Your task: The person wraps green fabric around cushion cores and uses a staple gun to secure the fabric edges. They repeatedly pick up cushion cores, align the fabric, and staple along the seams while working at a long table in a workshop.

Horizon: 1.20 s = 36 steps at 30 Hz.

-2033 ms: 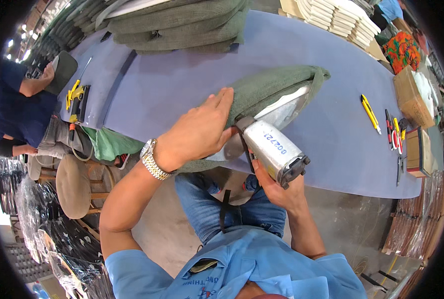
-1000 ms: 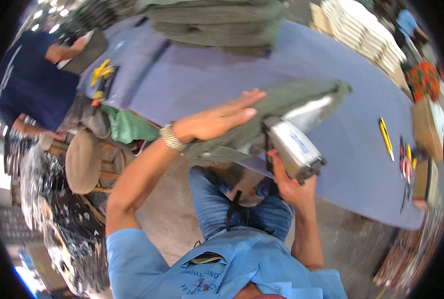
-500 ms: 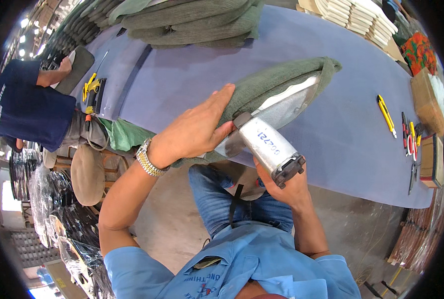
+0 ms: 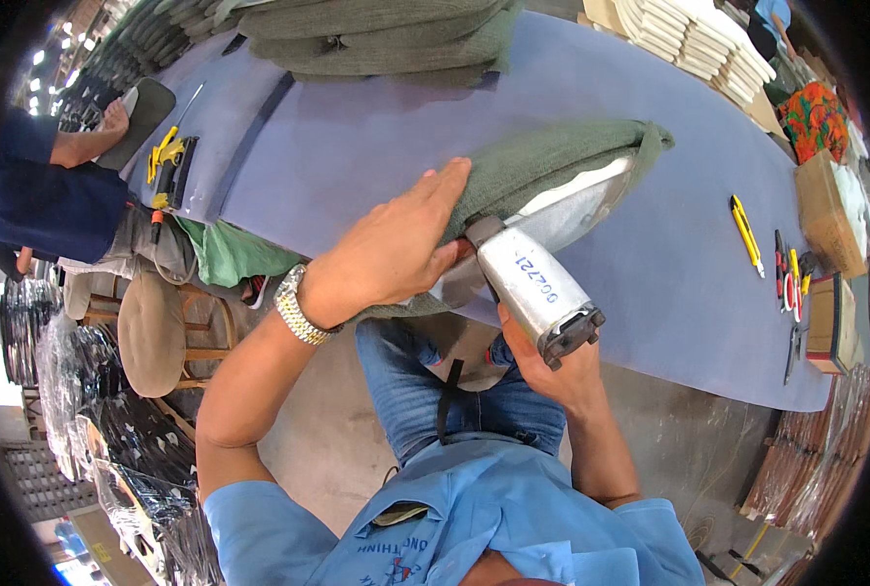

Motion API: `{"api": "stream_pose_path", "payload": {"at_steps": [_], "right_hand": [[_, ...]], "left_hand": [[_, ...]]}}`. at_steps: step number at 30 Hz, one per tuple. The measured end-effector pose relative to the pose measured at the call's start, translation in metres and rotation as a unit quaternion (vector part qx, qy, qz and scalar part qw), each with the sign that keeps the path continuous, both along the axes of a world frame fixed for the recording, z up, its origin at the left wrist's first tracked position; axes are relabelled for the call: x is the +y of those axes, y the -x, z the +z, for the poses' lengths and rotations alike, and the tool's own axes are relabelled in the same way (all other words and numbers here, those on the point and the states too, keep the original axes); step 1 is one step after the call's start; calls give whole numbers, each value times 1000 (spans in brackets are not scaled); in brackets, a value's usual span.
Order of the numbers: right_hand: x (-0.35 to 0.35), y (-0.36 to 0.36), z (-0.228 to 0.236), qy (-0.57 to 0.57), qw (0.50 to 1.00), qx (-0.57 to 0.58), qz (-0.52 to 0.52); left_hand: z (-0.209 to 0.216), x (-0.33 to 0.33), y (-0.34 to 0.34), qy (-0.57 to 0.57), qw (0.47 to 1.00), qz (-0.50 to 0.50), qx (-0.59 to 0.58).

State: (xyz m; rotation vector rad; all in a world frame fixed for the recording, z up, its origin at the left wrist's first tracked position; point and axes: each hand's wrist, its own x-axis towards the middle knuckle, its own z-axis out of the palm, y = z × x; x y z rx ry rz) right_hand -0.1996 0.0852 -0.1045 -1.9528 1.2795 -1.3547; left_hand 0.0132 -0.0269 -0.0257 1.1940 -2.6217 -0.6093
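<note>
A green fabric-covered seat cushion [image 4: 542, 161] is tilted up at the near edge of the table, its white and grey underside partly showing. My left hand [image 4: 381, 244] grips the cushion, fingers stretched along the green cover and thumb at the folded edge. In my right hand [image 4: 557, 366] is a silver staple gun [image 4: 537, 273]. Its dark nose meets the cushion's edge close to my left thumb. The staple gun's body hides part of my right fingers.
Green covers [image 4: 386, 39] are stacked at the far side of the blue-grey table [image 4: 650, 264]. A yellow cutter [image 4: 745, 234], scissors [image 4: 794, 303] and boxes [image 4: 830, 210] lie at right. Another staple gun [image 4: 173, 176] is at left, near a person in dark clothes [image 4: 54, 195].
The view has shifted slightly. Both hands, the cushion and the staple gun keep nearly the same places against each other. The person at left has moved a little.
</note>
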Motion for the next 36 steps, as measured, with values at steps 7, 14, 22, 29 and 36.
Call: {"api": "stream_pose_path", "payload": {"at_steps": [7,14,22,29,36], "right_hand": [[5,-1,14,-7,999,36,21],[9,-8,13,-114,993,27,4],[-6,-11,-4,-3,1000,-1,27],[0,-15,-12,-3,1000,12,-18],[7,-4,-3,-27,999,6,37]], "left_hand": [[3,0,-2,6,1000,-7,-9],[-10,8,-1,26,999,-6,32],[4,-28,-38,-177,978,-73,79],[-3,5,-18,-22,999,4,-42],[-2,8,-18,-7,999,1,-42]]}}
